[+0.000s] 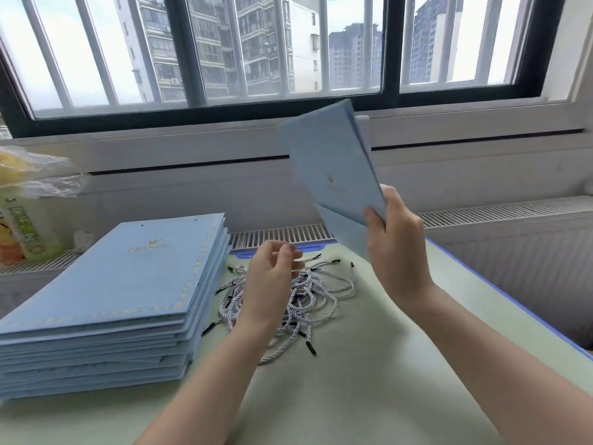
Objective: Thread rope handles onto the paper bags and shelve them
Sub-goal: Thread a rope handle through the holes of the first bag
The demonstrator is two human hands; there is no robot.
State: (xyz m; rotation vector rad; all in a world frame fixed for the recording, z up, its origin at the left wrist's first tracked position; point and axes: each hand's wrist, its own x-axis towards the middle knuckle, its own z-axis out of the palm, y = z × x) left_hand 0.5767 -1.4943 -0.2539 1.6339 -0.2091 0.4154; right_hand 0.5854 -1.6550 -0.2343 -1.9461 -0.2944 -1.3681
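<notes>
Forearms first, mine, reaching up from the bottom edge of the frame over the pale green table top [369,396]. At right of centre my right hand [396,242] grips one flat blue paper bag [333,168] by its lower corner, thumb on the near face, lifting it off the table. Its long axis tilts up and to the left, toward the window [288,49], with the free end highest. Left of it and lower, my left hand [272,281] hangs over the heap of twisted rope handles [308,300], fingers loosely curled; a thin strand seems to run from the fingertips, but whether I pinch it I cannot tell. So the rope lies below the bag, nearer my left hand, and I judge that hand must bring a rope end to the bag.

At left centre sits the stack of flat bags [106,306]; the top one reads "PRINCE" under a small gold crown. At the far left edge stands a green carton [25,232] with print too blurred to read.
</notes>
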